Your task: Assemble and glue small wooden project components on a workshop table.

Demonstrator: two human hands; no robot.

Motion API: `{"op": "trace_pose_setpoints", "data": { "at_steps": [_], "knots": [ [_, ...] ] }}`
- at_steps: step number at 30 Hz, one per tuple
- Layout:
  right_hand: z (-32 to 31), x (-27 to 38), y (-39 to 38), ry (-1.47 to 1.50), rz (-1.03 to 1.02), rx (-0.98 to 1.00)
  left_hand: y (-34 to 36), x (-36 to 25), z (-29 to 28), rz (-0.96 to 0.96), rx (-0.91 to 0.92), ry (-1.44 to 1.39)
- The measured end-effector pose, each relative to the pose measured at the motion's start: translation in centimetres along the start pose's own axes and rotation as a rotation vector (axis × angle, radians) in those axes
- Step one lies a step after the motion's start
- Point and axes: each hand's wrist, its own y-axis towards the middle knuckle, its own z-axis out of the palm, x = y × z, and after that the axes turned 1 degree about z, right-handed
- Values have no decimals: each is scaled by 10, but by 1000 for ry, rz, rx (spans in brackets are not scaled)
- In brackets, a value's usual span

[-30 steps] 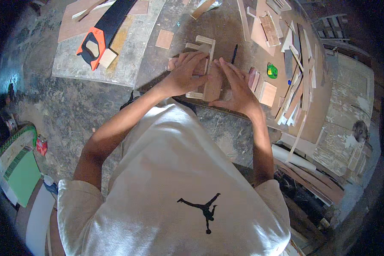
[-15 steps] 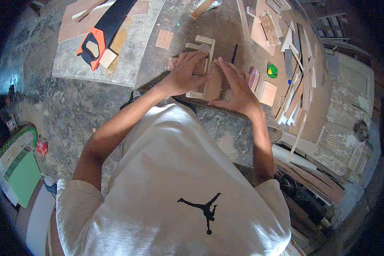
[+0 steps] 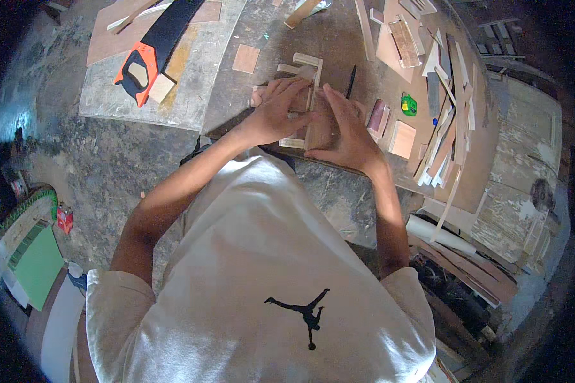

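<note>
A small wooden frame [image 3: 308, 59] of light strips stands near the front edge of the worktable, between my two hands. My left hand [image 3: 278, 113] is closed over its left part, fingers bent across the wood. Against the frame's right side is a small brown wooden board [image 3: 321, 124]. My right hand [image 3: 352, 135] spans this board, fingertips at its far end and thumb at its near end. My hands partly hide where board and frame meet. Just beyond my right fingers lies a black pen [image 3: 351, 81].
A handsaw [image 3: 140, 71] with an orange and black handle lies at the far left. A square wooden piece [image 3: 245, 59] is beyond my left hand. To the right are a reddish block [image 3: 378, 119], a green tape measure [image 3: 409, 104] and a pile of wood strips [image 3: 450, 108].
My right hand has shifted slightly left, its thumb further across the near end of the board. My left hand stays on the frame.
</note>
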Motion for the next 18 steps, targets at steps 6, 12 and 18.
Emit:
{"op": "trace_pose_setpoints", "data": {
  "at_steps": [6, 12, 18],
  "knots": [
    [2, -1, 2, 29, 18, 2, 0, -1, -1, 14, 1, 12],
    [4, 0, 0, 4, 48, 0, -1, 1, 1, -38, 31, -18],
    [4, 0, 0, 4, 40, -12, -3, -5, -2, -8, 93, 114]
  ]
}}
